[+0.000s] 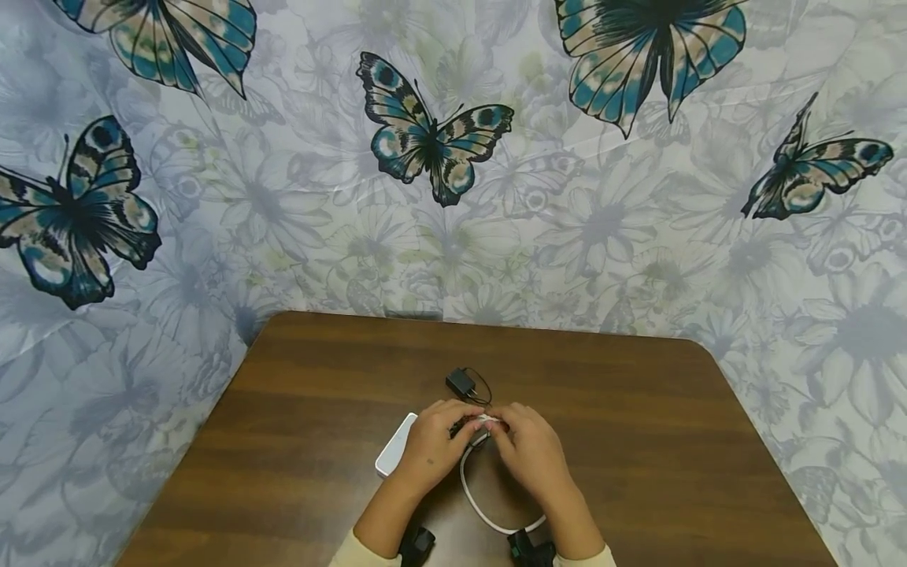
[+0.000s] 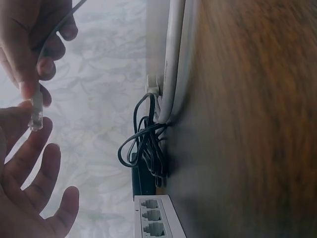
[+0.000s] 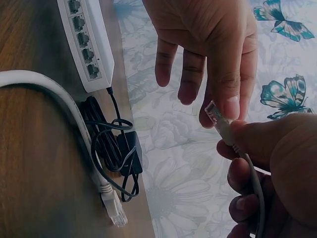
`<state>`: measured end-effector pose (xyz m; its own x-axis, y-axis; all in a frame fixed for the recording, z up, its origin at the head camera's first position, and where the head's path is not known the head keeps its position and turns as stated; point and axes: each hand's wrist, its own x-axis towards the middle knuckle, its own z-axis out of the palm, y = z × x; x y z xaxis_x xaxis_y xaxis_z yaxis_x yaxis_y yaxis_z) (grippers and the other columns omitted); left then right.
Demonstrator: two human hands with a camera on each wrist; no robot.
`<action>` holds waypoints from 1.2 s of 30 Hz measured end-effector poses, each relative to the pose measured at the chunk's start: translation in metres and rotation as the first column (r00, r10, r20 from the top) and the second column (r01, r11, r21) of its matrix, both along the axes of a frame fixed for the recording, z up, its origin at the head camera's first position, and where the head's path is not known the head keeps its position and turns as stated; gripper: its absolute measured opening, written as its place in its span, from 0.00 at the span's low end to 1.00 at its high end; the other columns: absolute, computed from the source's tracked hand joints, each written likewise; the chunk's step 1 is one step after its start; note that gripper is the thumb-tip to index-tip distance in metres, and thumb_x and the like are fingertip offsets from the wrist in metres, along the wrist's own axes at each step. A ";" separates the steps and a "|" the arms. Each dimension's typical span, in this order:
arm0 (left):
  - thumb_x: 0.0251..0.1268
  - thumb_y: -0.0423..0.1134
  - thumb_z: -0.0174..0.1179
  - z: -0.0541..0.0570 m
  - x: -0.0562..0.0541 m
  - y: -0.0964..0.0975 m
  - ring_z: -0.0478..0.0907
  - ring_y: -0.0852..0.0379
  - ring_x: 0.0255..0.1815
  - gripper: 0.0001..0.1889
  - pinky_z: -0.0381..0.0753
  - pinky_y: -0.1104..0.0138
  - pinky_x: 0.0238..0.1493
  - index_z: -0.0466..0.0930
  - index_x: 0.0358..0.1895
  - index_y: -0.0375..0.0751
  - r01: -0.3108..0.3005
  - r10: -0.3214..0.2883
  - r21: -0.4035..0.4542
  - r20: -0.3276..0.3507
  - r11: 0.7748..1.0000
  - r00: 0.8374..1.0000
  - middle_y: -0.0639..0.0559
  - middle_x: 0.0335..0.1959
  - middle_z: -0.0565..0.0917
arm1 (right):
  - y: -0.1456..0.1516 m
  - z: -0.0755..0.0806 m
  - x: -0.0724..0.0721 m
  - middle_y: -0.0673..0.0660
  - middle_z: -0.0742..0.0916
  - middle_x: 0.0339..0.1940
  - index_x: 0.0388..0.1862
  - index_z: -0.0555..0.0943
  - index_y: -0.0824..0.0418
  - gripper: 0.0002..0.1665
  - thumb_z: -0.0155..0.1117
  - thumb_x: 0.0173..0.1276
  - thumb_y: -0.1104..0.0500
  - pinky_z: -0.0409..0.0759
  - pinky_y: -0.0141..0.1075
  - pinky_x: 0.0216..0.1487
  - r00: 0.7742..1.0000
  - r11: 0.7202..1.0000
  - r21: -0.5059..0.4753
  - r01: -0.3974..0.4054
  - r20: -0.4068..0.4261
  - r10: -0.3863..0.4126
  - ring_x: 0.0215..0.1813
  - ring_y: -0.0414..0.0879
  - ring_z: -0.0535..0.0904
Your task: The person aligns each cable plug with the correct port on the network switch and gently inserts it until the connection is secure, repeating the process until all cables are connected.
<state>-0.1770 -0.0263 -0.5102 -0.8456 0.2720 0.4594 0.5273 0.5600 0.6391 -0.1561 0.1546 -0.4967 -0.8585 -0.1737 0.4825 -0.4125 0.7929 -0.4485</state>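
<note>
Both hands meet above the table around the clear plug (image 3: pixel 221 124) of a white network cable (image 1: pixel 473 500). My right hand (image 1: pixel 531 453) pinches the plug's rear between thumb and fingers, the cable trailing past its curled fingers. From the other side my left hand (image 1: pixel 432 445) takes the plug between thumb and index finger; its other fingers are spread loosely. The cable's second plug (image 3: pixel 115 210) lies on the table. Partly behind the left hand in the head view lies a white network switch (image 1: pixel 394 450), its row of ports showing in the right wrist view (image 3: pixel 85 44).
A black power adapter (image 1: pixel 461 383) with its thin cord (image 3: pixel 101 139) coiled beside it lies beyond the hands. The brown wooden table (image 1: pixel 602 409) ends at a butterfly-patterned cloth backdrop (image 1: pixel 453 252). The cable loops across the tabletop toward the right wrist.
</note>
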 end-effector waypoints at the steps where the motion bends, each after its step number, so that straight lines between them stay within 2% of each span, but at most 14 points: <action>1: 0.64 0.46 0.67 -0.001 0.001 0.000 0.80 0.64 0.47 0.11 0.81 0.64 0.47 0.88 0.48 0.54 -0.001 0.001 -0.009 0.002 1.000 1.000 0.65 0.45 0.87 | 0.001 -0.001 0.001 0.40 0.82 0.30 0.38 0.87 0.51 0.07 0.75 0.61 0.57 0.74 0.30 0.31 1.000 1.000 0.005 0.001 0.005 -0.001 0.31 0.33 0.72; 7: 0.64 0.46 0.68 -0.001 -0.004 -0.001 0.80 0.61 0.47 0.12 0.81 0.61 0.46 0.88 0.49 0.52 -0.026 0.026 -0.044 0.007 0.999 1.000 0.62 0.46 0.86 | 0.006 0.001 -0.001 0.42 0.83 0.31 0.37 0.86 0.53 0.06 0.75 0.62 0.57 0.75 0.33 0.31 0.999 0.999 0.023 0.034 -0.010 -0.034 0.32 0.36 0.74; 13: 0.64 0.47 0.68 0.000 -0.014 -0.011 0.77 0.52 0.54 0.17 0.76 0.52 0.52 0.85 0.54 0.49 -0.084 0.091 -0.098 0.068 0.992 0.994 0.57 0.51 0.84 | 0.010 0.005 -0.006 0.44 0.85 0.33 0.39 0.85 0.54 0.07 0.74 0.63 0.58 0.78 0.37 0.33 0.998 0.998 0.014 0.062 0.013 -0.062 0.34 0.38 0.77; 18: 0.65 0.49 0.66 -0.002 -0.013 -0.014 0.76 0.50 0.57 0.18 0.74 0.49 0.53 0.84 0.56 0.49 -0.067 0.085 -0.131 0.137 0.989 0.987 0.55 0.53 0.83 | 0.011 0.003 -0.005 0.45 0.85 0.34 0.40 0.85 0.54 0.07 0.73 0.64 0.58 0.79 0.38 0.33 0.998 0.998 0.033 0.051 0.028 -0.052 0.35 0.39 0.79; 22: 0.65 0.50 0.66 -0.003 -0.010 -0.016 0.75 0.48 0.59 0.19 0.73 0.45 0.55 0.83 0.57 0.51 -0.086 0.110 -0.166 0.142 0.982 0.984 0.55 0.55 0.83 | 0.010 0.003 -0.006 0.47 0.86 0.34 0.40 0.85 0.56 0.07 0.72 0.64 0.59 0.79 0.40 0.34 0.999 0.999 0.033 0.028 0.020 -0.029 0.35 0.41 0.80; 27: 0.63 0.50 0.68 -0.003 -0.010 -0.020 0.72 0.45 0.63 0.21 0.69 0.40 0.56 0.82 0.59 0.54 -0.143 0.178 -0.208 0.161 0.968 0.971 0.54 0.57 0.81 | 0.008 0.007 -0.009 0.47 0.87 0.34 0.39 0.85 0.56 0.06 0.73 0.64 0.59 0.79 0.42 0.35 1.000 0.999 0.036 0.012 0.023 -0.012 0.35 0.43 0.81; 32: 0.64 0.52 0.67 -0.002 -0.010 -0.022 0.68 0.43 0.67 0.24 0.66 0.38 0.58 0.80 0.62 0.54 -0.142 0.195 -0.243 0.211 0.959 0.958 0.51 0.61 0.78 | 0.008 0.007 -0.008 0.48 0.87 0.35 0.40 0.85 0.56 0.06 0.72 0.65 0.59 0.80 0.43 0.37 0.999 0.999 0.034 0.019 0.044 -0.021 0.37 0.44 0.82; 36: 0.63 0.53 0.68 -0.003 -0.011 -0.023 0.64 0.41 0.69 0.27 0.63 0.35 0.60 0.78 0.64 0.54 -0.151 0.231 -0.290 0.265 0.945 0.936 0.49 0.65 0.75 | 0.010 0.006 -0.004 0.47 0.86 0.35 0.40 0.85 0.56 0.07 0.72 0.64 0.60 0.79 0.42 0.36 0.997 0.999 0.021 0.043 0.064 -0.044 0.37 0.43 0.81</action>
